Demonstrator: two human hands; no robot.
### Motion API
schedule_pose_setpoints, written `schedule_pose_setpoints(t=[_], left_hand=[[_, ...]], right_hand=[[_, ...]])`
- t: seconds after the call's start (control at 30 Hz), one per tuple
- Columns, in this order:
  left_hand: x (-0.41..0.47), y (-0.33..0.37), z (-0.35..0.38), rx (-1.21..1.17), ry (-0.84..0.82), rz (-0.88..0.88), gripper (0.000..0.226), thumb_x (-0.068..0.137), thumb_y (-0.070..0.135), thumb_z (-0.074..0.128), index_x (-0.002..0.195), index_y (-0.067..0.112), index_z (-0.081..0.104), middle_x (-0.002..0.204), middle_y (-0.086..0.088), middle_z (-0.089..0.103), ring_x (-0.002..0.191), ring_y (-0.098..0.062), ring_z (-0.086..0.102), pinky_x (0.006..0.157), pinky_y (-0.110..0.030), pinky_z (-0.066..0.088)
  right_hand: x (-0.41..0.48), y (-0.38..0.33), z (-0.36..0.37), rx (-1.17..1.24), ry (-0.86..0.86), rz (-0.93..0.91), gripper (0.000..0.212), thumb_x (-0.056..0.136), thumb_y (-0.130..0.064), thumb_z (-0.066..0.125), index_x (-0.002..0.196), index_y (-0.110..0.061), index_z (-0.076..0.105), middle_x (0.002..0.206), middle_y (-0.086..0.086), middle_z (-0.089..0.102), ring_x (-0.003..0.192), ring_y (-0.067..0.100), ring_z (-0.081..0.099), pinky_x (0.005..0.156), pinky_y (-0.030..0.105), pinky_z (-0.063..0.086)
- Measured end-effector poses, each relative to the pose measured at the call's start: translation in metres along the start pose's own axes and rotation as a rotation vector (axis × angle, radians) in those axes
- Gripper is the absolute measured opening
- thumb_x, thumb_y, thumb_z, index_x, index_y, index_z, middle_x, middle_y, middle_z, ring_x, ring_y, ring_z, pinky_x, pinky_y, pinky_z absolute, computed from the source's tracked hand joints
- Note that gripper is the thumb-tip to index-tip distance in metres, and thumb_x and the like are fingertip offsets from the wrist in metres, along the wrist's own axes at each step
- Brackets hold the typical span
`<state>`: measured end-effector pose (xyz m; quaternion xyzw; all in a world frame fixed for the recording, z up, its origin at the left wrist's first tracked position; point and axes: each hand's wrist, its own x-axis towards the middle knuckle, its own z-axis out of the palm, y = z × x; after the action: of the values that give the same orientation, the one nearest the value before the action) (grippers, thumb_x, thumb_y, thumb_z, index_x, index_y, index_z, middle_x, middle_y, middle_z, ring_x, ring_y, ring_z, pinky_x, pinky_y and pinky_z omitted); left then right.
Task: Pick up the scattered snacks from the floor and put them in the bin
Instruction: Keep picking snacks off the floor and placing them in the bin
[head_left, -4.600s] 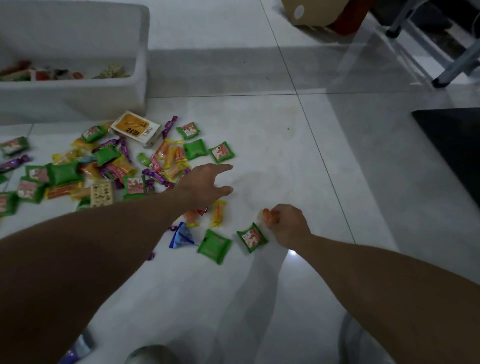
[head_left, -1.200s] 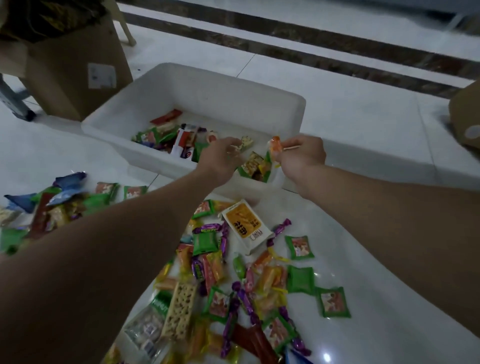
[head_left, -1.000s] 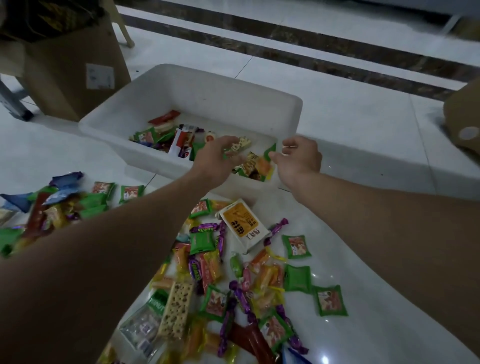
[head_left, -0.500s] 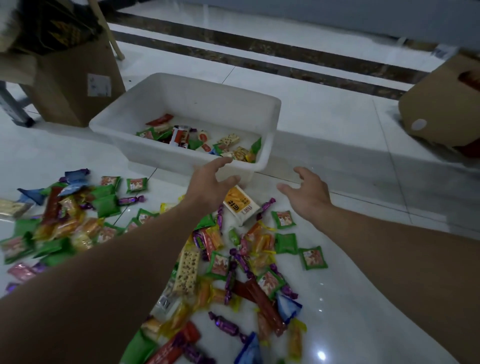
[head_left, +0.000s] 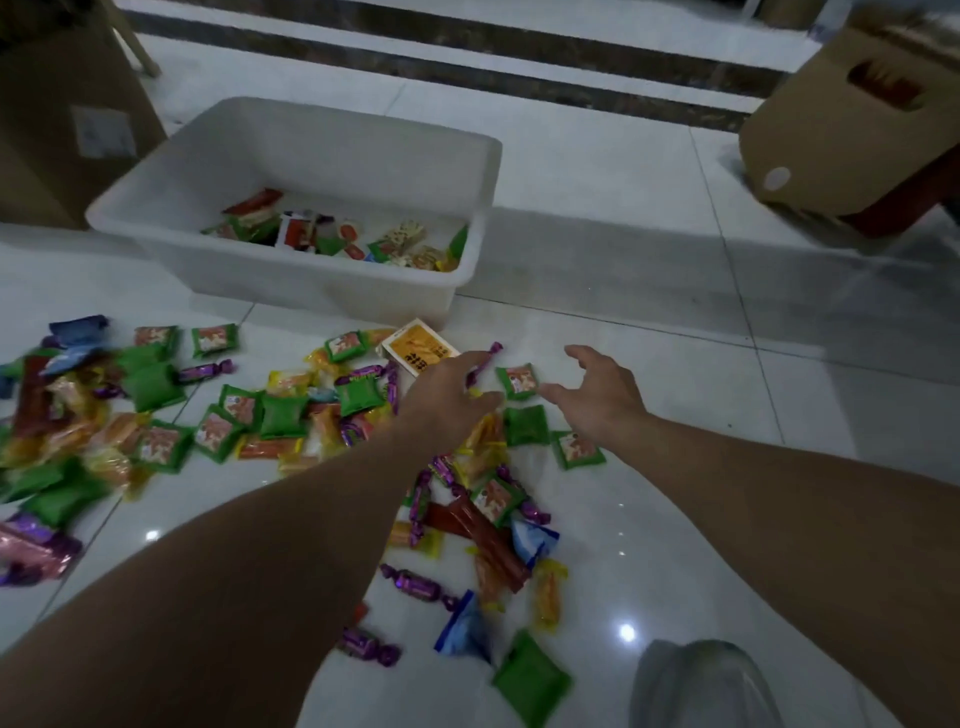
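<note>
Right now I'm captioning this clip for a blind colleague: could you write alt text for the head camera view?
Two open bare hands, left hand and right hand, reach toward a green snack packet among wrapped snacks scattered on the white tiled floor. Behind them a white bin holds some snacks.

- Brown cardboard box (head_left: 62, 119), pale rectangular label on its face, far left.
- Second brown cardboard box (head_left: 852, 130), oval handle cut-out, round white sticker, far right.
- Dark stone floor band (head_left: 467, 62) along top.
</note>
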<state>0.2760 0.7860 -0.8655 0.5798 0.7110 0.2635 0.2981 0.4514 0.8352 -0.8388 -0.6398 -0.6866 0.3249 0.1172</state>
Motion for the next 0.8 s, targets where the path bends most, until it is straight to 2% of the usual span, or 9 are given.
schedule_pose_setpoints(t=[0.17, 0.27, 0.4, 0.57, 0.7, 0.8], left_hand=[[0.009, 0.000, 0.039, 0.155, -0.131, -0.010, 0.057, 0.083, 0.040, 0.068, 0.136, 0.031, 0.049, 0.130, -0.007, 0.057, 0.116, -0.026, 0.053, 0.096, -0.036, 0.045], [0.019, -0.002, 0.061, 0.207, -0.197, 0.014, 0.060, 0.082, 0.041, 0.069, 0.137, 0.032, 0.047, 0.132, -0.005, 0.058, 0.119, -0.025, 0.053, 0.096, -0.034, 0.045], [0.032, -0.005, 0.086, 0.320, -0.187, 0.062, 0.054, 0.081, 0.043, 0.067, 0.132, 0.031, 0.051, 0.124, -0.007, 0.060, 0.115, -0.029, 0.054, 0.095, -0.041, 0.046], [0.048, -0.011, 0.099, 0.471, -0.180, 0.073, 0.057, 0.084, 0.042, 0.066, 0.136, 0.029, 0.046, 0.129, -0.006, 0.054, 0.124, -0.029, 0.038, 0.105, -0.047, 0.033], [0.051, -0.013, 0.102, 0.387, -0.125, -0.007, 0.067, 0.075, 0.044, 0.075, 0.133, 0.025, 0.048, 0.122, -0.006, 0.058, 0.122, -0.029, 0.036, 0.105, -0.044, 0.032], [0.051, -0.015, 0.103, 0.380, -0.128, -0.040, 0.057, 0.073, 0.047, 0.076, 0.121, 0.023, 0.057, 0.116, -0.006, 0.058, 0.118, -0.029, 0.037, 0.102, -0.042, 0.031]], right_hand=[[0.009, 0.025, -0.001, -0.012, -0.030, 0.049, 0.067, 0.089, -0.034, 0.066, 0.147, -0.021, 0.035, 0.148, 0.007, 0.040, 0.132, 0.026, 0.043, 0.105, 0.032, 0.037], [0.017, 0.038, -0.001, -0.014, -0.042, 0.066, 0.068, 0.087, -0.032, 0.068, 0.146, -0.021, 0.036, 0.147, 0.007, 0.042, 0.131, 0.025, 0.044, 0.104, 0.031, 0.039], [0.024, 0.062, 0.004, -0.038, -0.085, 0.089, 0.069, 0.084, -0.029, 0.071, 0.145, -0.023, 0.039, 0.144, 0.007, 0.045, 0.128, 0.024, 0.048, 0.103, 0.033, 0.043], [0.027, 0.086, 0.014, -0.094, -0.190, 0.081, 0.073, 0.079, -0.025, 0.078, 0.142, -0.020, 0.043, 0.143, 0.007, 0.047, 0.127, 0.024, 0.048, 0.104, 0.031, 0.041], [0.029, 0.092, 0.026, -0.151, -0.195, 0.073, 0.061, 0.078, -0.024, 0.079, 0.133, -0.015, 0.054, 0.132, 0.007, 0.056, 0.118, 0.021, 0.054, 0.095, 0.023, 0.040], [0.030, 0.091, 0.033, -0.138, -0.161, 0.098, 0.055, 0.075, -0.021, 0.081, 0.125, -0.012, 0.060, 0.124, 0.009, 0.060, 0.110, 0.021, 0.057, 0.090, 0.023, 0.044]])
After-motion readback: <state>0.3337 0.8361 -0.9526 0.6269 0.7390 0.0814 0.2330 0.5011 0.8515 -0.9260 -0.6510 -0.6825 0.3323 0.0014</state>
